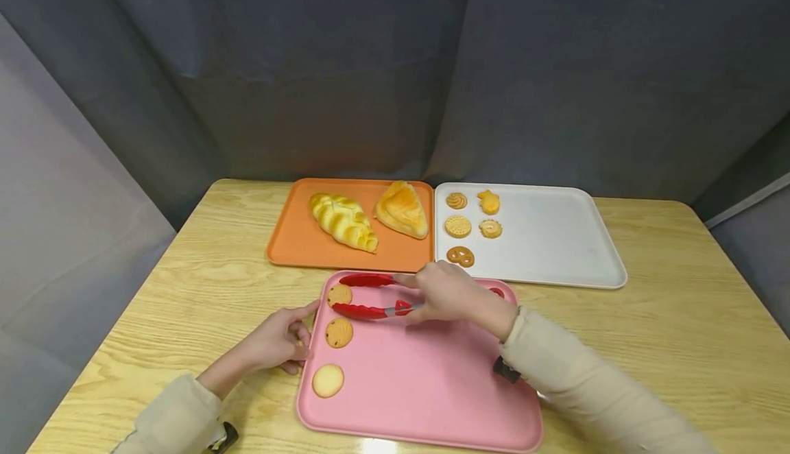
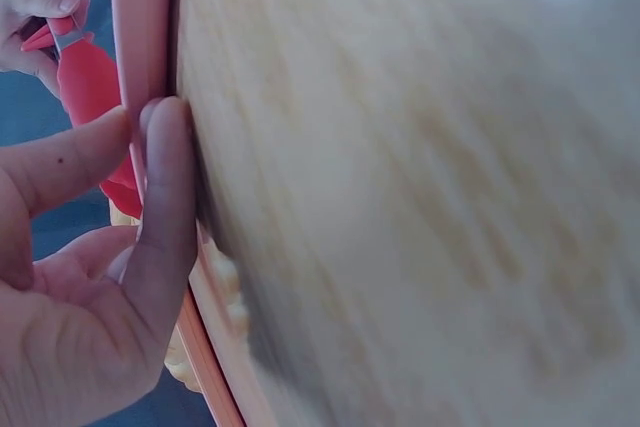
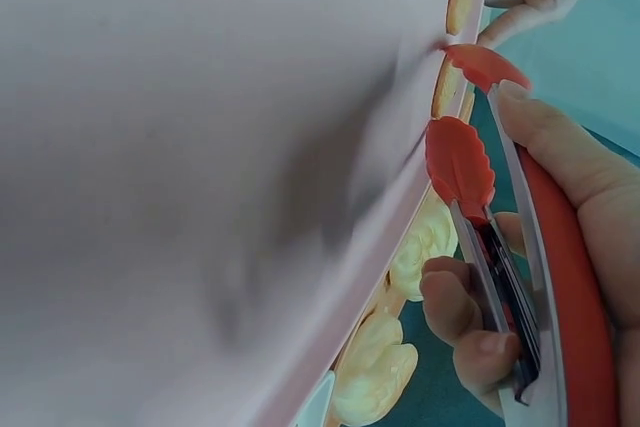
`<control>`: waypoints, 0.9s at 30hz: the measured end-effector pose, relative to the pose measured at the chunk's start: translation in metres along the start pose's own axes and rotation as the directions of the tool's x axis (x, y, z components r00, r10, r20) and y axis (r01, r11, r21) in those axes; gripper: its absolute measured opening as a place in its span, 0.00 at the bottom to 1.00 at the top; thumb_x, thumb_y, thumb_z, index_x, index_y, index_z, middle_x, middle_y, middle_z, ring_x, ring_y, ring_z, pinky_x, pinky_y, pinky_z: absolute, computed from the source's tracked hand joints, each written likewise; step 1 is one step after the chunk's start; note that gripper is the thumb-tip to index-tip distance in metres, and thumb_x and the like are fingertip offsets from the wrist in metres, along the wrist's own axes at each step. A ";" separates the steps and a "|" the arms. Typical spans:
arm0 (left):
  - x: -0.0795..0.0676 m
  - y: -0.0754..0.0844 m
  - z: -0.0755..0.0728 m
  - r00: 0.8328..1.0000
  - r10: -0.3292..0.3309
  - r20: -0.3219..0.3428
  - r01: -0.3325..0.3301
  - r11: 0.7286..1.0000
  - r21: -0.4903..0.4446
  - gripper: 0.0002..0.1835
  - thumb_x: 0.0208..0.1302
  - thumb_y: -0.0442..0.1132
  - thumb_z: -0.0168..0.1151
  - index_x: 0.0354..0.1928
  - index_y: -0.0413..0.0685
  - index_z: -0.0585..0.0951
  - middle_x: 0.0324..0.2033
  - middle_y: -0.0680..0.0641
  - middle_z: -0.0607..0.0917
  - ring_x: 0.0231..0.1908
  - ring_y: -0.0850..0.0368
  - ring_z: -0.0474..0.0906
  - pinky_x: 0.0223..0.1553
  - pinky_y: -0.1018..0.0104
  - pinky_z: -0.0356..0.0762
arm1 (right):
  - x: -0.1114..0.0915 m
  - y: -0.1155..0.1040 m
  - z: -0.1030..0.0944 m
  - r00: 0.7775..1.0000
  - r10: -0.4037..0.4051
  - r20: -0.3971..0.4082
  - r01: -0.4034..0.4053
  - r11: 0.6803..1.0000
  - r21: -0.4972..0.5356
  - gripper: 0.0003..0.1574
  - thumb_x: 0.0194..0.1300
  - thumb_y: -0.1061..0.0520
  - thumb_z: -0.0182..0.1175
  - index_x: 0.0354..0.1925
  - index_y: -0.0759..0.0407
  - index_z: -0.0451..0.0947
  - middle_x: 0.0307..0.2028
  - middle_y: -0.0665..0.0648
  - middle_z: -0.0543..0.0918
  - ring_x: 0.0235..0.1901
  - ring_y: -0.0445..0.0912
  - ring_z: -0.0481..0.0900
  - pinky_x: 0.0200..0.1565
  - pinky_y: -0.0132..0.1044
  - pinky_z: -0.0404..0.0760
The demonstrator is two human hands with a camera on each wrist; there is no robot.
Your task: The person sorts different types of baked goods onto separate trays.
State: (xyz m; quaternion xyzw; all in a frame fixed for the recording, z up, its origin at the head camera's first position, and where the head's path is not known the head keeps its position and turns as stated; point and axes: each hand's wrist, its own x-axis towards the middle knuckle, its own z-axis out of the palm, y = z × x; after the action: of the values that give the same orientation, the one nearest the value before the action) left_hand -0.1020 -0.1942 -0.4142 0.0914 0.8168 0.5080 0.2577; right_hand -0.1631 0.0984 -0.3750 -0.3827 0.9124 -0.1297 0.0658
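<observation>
Pink tray (image 1: 426, 385) set on the wooden tabletop (image 1: 185, 282); its left rim is pinched by the left hand (image 1: 278, 339). Red-tipped tongs (image 1: 361, 312) are gripped in the right hand (image 1: 447, 294) above the tray. The tongs' tips are parted, one on each side of the top cookie (image 1: 339, 294), in the tray's upper left corner; whether it is touched cannot be told. Below it, along the left side, a speckled cookie (image 1: 339, 333) and a plain cookie (image 1: 328, 380) are laid in line. Beyond, a ridged loaf (image 1: 343, 222) and a triangular pastry (image 1: 402, 210) are carried on an orange tray (image 1: 290, 248). Five small biscuits (image 1: 458, 226) are grouped at the left of a white tray (image 1: 549, 234).
</observation>
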 end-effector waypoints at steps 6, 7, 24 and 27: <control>0.000 0.000 0.000 1.000 0.003 -0.002 -0.003 1.000 0.003 0.43 0.48 0.19 0.57 0.68 0.35 0.52 0.24 0.43 0.74 0.17 0.57 0.72 0.15 0.59 0.77 | -0.001 0.001 -0.001 1.000 -0.015 -0.010 0.015 1.000 -0.009 0.40 0.43 0.40 0.70 0.53 0.55 0.77 0.10 0.44 0.59 0.13 0.39 0.56 0.17 0.30 0.58; 0.000 0.000 0.000 1.000 0.005 -0.002 -0.005 1.000 0.004 0.43 0.48 0.19 0.57 0.68 0.35 0.52 0.24 0.43 0.74 0.17 0.57 0.72 0.15 0.59 0.77 | -0.002 0.001 -0.002 1.000 -0.011 -0.009 0.011 1.000 -0.007 0.40 0.43 0.40 0.70 0.53 0.55 0.77 0.09 0.44 0.58 0.13 0.39 0.55 0.17 0.30 0.57; 0.001 0.000 0.000 1.000 -0.004 -0.008 0.004 1.000 0.010 0.44 0.48 0.19 0.57 0.68 0.36 0.52 0.23 0.43 0.74 0.17 0.57 0.73 0.16 0.59 0.78 | -0.021 0.007 -0.015 0.999 0.032 -0.017 -0.032 0.999 -0.002 0.39 0.45 0.41 0.70 0.55 0.54 0.76 0.09 0.43 0.63 0.16 0.39 0.57 0.19 0.31 0.60; 0.001 -0.001 0.000 1.000 -0.009 -0.010 0.009 1.000 0.008 0.44 0.47 0.19 0.57 0.68 0.36 0.52 0.23 0.44 0.74 0.17 0.57 0.73 0.16 0.59 0.78 | -0.027 0.010 -0.016 0.999 0.045 -0.029 -0.045 0.999 0.013 0.40 0.44 0.41 0.70 0.55 0.54 0.76 0.08 0.43 0.63 0.15 0.39 0.56 0.18 0.31 0.58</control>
State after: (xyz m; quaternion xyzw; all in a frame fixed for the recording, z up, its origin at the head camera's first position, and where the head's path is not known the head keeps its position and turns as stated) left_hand -0.1021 -0.1941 -0.4156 0.0861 0.8206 0.5039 0.2554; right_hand -0.1545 0.1272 -0.3623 -0.3596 0.9208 -0.1394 0.0579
